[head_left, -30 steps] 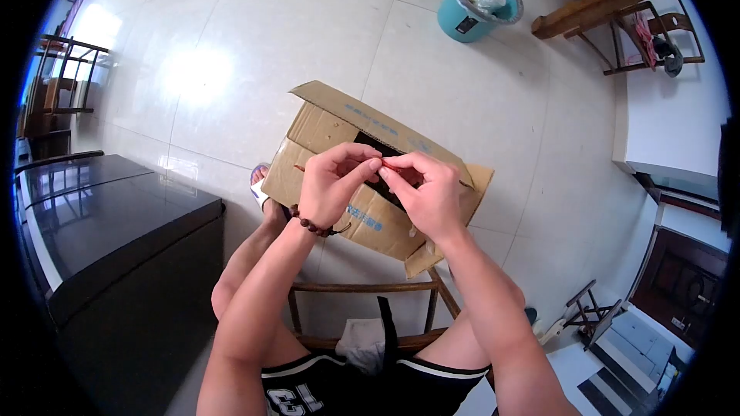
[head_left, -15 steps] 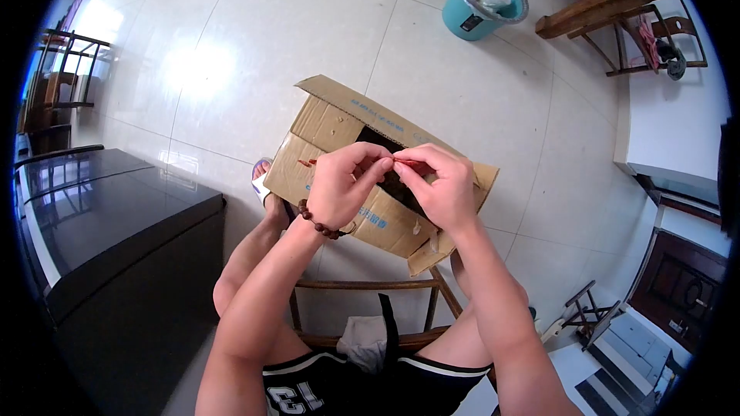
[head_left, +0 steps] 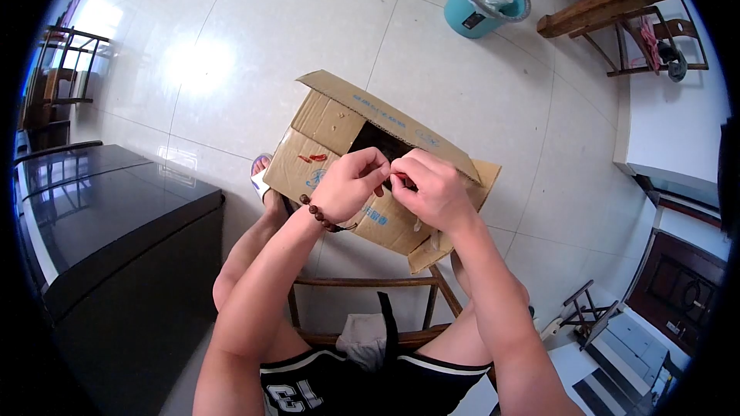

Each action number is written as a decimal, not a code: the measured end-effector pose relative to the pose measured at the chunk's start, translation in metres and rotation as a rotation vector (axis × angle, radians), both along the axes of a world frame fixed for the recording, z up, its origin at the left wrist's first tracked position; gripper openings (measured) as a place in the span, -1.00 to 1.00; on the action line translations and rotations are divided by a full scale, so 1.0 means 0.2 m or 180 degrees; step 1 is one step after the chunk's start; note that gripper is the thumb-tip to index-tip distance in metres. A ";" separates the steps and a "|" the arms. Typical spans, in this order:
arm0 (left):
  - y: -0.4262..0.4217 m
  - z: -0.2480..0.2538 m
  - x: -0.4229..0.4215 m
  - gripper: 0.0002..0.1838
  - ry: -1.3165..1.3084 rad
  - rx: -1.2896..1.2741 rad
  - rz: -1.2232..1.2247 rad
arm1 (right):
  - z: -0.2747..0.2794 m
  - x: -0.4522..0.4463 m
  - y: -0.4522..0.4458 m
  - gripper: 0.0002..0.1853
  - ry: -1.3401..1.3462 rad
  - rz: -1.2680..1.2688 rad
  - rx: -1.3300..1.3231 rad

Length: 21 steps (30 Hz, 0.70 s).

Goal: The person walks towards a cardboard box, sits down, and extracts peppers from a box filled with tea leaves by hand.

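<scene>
Over the open cardboard box (head_left: 327, 125), both hands meet with their fingertips nearly touching. My right hand (head_left: 432, 189) is closed in a pinch on a slim red chili pepper (head_left: 399, 176), mostly covered by the fingers. Just left of it, my left hand (head_left: 351, 185) is also pinched; whatever its fingertips hold is hidden. A beaded bracelet (head_left: 316, 212) circles the left wrist. Several red chili pieces (head_left: 313, 158) lie on the box's left flap. The box's dark opening (head_left: 370, 139) lies behind the hands, and its contents cannot be made out.
A teal trash bin (head_left: 469, 11) with rubbish inside stands on the tiled floor (head_left: 301, 23). To the left is a glossy black cabinet (head_left: 116, 192). A wooden stool frame (head_left: 370, 283) is beneath me. Wooden furniture (head_left: 593, 8) occupies the upper right.
My fingertips have moved slightly down and apart. The right hand has turned inward around the red chili pepper. The pieces on the flap now show more fully.
</scene>
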<state>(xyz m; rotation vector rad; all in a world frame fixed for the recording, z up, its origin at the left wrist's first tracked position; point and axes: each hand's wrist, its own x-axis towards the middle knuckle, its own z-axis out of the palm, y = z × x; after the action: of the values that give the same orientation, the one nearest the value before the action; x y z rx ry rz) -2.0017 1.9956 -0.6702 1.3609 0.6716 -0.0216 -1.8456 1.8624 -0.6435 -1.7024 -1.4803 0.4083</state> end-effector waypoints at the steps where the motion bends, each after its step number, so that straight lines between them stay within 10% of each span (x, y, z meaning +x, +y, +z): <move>1: -0.01 -0.03 -0.01 -0.81 -0.0019 -0.0172 -0.0025 | 0.00 0.00 0.00 -0.83 -0.0091 0.0091 -0.0049; 9: 0.03 -0.10 -0.03 -0.84 0.0422 -0.1838 -0.0040 | -0.02 -0.03 0.01 -0.81 -0.0238 0.0258 0.0139; 14: -0.02 -0.01 0.00 -0.79 -0.0147 -0.0055 0.0099 | -0.01 0.00 0.00 -0.85 0.0427 -0.0270 -0.0148; 21: -0.03 0.03 0.03 -0.80 -0.0487 -0.0101 0.0364 | 0.04 0.02 0.00 -0.88 0.0798 -0.0491 -0.0326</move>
<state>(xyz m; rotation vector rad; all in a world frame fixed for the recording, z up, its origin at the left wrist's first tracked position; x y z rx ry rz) -1.9959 1.9900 -0.6639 1.2776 0.6166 0.1613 -1.8415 1.8626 -0.6362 -1.7598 -1.1569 0.5989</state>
